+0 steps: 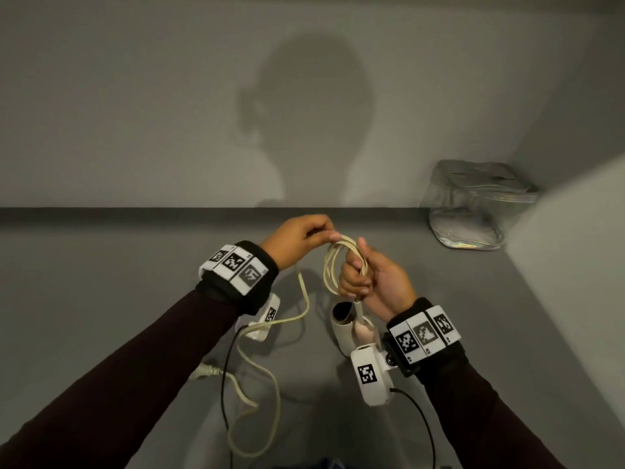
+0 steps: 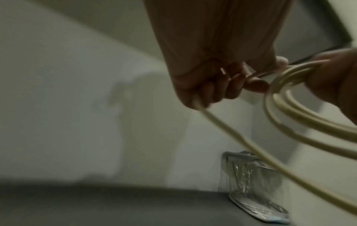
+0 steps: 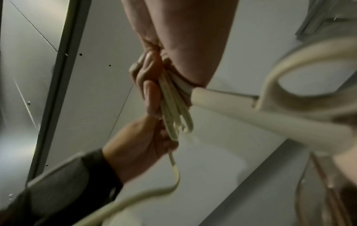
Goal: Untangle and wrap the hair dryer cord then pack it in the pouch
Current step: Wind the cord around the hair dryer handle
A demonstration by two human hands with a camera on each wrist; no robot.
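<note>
My right hand (image 1: pixel 363 275) grips a bundle of cream cord loops (image 1: pixel 333 262) together with the hair dryer's handle; the cream hair dryer (image 1: pixel 345 328) hangs below it over the grey surface. My left hand (image 1: pixel 304 236) pinches the cord at the top of the loops, and in the left wrist view the left hand (image 2: pixel 218 85) has the cord (image 2: pixel 241 137) running out of its curled fingers. Loose cord (image 1: pixel 270 336) trails down to the plug (image 1: pixel 206 370) on the surface. In the right wrist view the right hand's fingers (image 3: pixel 150 91) clamp several cord strands (image 3: pixel 173 110) beside the dryer body (image 3: pixel 280 116).
A clear, shiny pouch (image 1: pixel 473 204) stands at the back right against the wall, also seen as the pouch (image 2: pixel 255 186) in the left wrist view. A pale panel (image 1: pixel 575 265) rises on the right. Black camera cables (image 1: pixel 225 384) cross the grey surface (image 1: pixel 101 265).
</note>
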